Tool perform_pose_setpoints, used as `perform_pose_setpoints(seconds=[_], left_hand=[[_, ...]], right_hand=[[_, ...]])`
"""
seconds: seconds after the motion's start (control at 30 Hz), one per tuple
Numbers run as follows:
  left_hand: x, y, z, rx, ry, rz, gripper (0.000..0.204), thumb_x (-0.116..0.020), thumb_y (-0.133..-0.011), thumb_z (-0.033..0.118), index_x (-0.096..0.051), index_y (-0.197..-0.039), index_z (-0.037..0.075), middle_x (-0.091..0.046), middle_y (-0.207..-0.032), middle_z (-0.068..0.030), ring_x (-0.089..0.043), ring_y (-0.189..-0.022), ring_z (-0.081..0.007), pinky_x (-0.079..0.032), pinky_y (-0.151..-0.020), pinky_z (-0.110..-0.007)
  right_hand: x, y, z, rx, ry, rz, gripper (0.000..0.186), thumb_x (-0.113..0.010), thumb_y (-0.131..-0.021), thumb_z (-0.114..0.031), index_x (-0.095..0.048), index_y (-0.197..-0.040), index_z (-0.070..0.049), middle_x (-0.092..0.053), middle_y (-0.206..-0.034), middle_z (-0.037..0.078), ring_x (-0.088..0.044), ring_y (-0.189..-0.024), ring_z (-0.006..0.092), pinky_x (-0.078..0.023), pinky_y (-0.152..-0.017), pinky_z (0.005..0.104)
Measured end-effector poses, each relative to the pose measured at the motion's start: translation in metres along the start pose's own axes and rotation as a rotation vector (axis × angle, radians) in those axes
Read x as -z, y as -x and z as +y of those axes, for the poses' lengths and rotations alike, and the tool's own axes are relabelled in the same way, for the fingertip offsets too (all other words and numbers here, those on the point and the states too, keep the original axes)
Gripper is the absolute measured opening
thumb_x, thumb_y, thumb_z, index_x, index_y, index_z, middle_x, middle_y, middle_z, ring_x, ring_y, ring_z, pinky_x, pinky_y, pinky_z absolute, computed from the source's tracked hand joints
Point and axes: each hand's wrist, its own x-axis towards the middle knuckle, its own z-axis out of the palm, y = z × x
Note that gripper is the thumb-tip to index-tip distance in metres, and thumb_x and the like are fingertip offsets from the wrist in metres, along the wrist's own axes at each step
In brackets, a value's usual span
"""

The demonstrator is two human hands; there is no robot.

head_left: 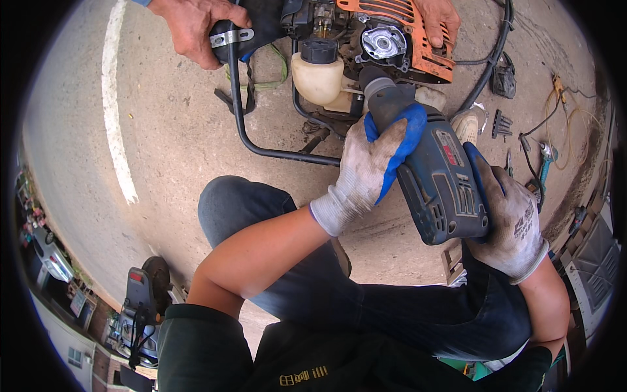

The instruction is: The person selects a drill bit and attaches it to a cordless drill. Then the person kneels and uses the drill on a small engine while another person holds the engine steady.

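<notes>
Ground: gritty concrete (170,130), crossed at the left by a white line (114,98); a car (55,264) stood at the far left, while a black cable (499,46) and a teal tool (547,154) lay at the right.
Left hand (369,153): gloved, it gripped the power tool (450,176) behind its nose, the forearm slanting up past a bent knee (238,202).
Right hand (513,219): gloved, it was closed on the power tool's rear right side, fingertips mostly hidden.
Co-worker: one bare hand (189,29) held the engine's (353,52) black frame (294,155); the other bare hand (437,23) rested on its orange cover (428,62).
Power tool: blue and black, scuffed, it was tilted between both gloves, its nose just below the engine's silver disc (383,43); contact could not be told.
</notes>
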Motion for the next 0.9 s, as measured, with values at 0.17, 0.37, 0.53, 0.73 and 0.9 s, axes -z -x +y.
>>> perform_pose_setpoints(seconds=[0.17, 0.37, 0.53, 0.73, 0.9], left_hand=[[-0.003, -0.001, -0.01, -0.157, -0.108, 0.023, 0.055, -0.058, -0.094, 0.004, -0.05, -0.148, 0.006, -0.058, -0.142, -0.0175, -0.062, -0.122, -0.0343, -0.05, -0.105, -0.044], [-0.001, 0.002, -0.017, -0.169, -0.11, 0.027, 0.056, -0.058, -0.093, 0.003, -0.049, -0.148, 0.006, -0.058, -0.143, -0.0168, -0.062, -0.122, -0.0348, -0.049, -0.105, -0.044], [-0.001, 0.003, -0.02, -0.231, -0.16, 0.032, 0.056, -0.059, -0.092, 0.003, -0.049, -0.148, 0.005, -0.058, -0.143, -0.0162, -0.062, -0.122, -0.0352, -0.049, -0.105, -0.045], [0.003, -0.001, -0.007, -0.386, -0.52, 0.058, 0.057, -0.059, -0.09, 0.003, -0.051, -0.146, 0.004, -0.058, -0.143, -0.0174, -0.061, -0.123, -0.0352, -0.046, -0.107, -0.045], [-0.008, -0.006, 0.006, 0.042, 0.137, 0.168, 0.041, -0.064, -0.097, 0.019, -0.058, -0.132, -0.002, -0.066, -0.122, -0.0116, -0.063, -0.107, -0.0205, -0.051, -0.096, -0.036]], right_hand=[[-0.004, 0.0, 0.004, 0.047, 0.016, 0.052, 0.097, -0.08, -0.06, -0.012, -0.043, -0.149, 0.002, -0.062, -0.099, 0.02, -0.065, -0.087, 0.0399, -0.052, -0.079, 0.0454], [-0.002, -0.002, 0.004, 0.024, 0.004, 0.012, 0.096, -0.08, -0.06, -0.012, -0.044, -0.148, 0.003, -0.063, -0.1, 0.021, -0.065, -0.088, 0.0403, -0.053, -0.08, 0.0455], [0.002, -0.005, 0.0, 0.027, -0.033, -0.001, 0.095, -0.079, -0.06, -0.011, -0.045, -0.147, 0.005, -0.064, -0.101, 0.022, -0.066, -0.088, 0.0407, -0.054, -0.082, 0.0454], [0.003, -0.007, -0.005, -0.009, -0.053, 0.021, 0.09, -0.079, -0.06, -0.01, -0.048, -0.144, 0.006, -0.066, -0.099, 0.023, -0.068, -0.088, 0.0404, -0.055, -0.081, 0.0441], [0.006, -0.008, -0.006, 0.015, -0.043, 0.028, 0.088, -0.079, -0.062, -0.009, -0.048, -0.143, 0.008, -0.067, -0.101, 0.024, -0.069, -0.088, 0.0413, -0.055, -0.081, 0.0448]])
